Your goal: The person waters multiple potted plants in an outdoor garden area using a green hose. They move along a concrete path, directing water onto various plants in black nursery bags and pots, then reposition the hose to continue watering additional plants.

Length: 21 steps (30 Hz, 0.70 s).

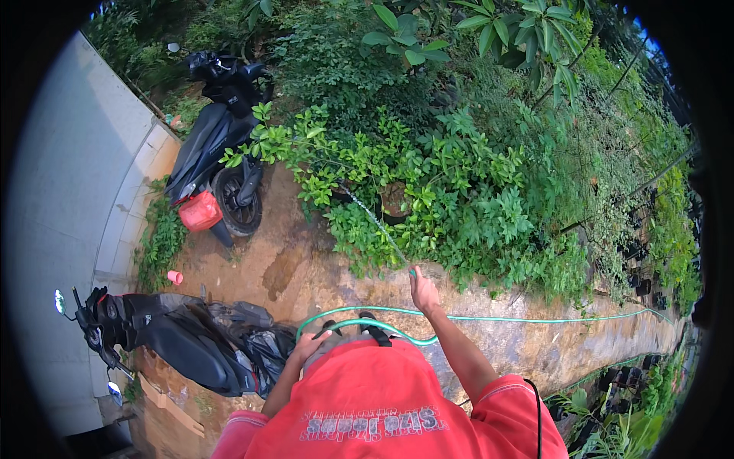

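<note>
My right hand (425,291) is closed on the end of a green garden hose (510,319), from which a jet of water (377,222) shoots up and to the left into leafy green plants (413,155). A round pot (395,201) shows among the leaves where the jet falls. Low in front of my body, my left hand (308,347) rests near my left hip, touching or close to a loop of the same hose; whether it grips the hose, I cannot tell. The hose loops past my waist and runs off along the path to the right.
A dark scooter with a red bag (200,211) stands at the upper left, beside a pale wall (74,160). Another black scooter (189,344) stands close on my left. A pink cup (175,277) lies on the ground between them. Potted plants line the path (539,338) at the lower right.
</note>
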{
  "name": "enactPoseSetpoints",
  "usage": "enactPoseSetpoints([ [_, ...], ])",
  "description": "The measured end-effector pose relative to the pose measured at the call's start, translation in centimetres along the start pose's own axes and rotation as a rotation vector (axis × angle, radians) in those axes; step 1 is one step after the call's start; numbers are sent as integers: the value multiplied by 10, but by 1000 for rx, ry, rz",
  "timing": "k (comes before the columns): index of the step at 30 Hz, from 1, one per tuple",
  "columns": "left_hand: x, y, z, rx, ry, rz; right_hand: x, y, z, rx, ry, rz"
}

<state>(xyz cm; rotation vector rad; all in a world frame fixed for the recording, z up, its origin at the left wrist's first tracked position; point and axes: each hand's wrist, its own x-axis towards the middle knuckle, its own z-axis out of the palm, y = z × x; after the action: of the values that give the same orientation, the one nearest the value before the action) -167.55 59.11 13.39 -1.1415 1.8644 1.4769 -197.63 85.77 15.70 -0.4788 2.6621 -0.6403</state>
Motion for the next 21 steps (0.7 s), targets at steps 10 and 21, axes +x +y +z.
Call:
enactPoseSetpoints([
  [10,-1,-13,9,-23,-19,20,3,-12,-6,25,36,-6],
  [21,2,-26,20,0,12,48,7,-27,-6,44,72,-57],
])
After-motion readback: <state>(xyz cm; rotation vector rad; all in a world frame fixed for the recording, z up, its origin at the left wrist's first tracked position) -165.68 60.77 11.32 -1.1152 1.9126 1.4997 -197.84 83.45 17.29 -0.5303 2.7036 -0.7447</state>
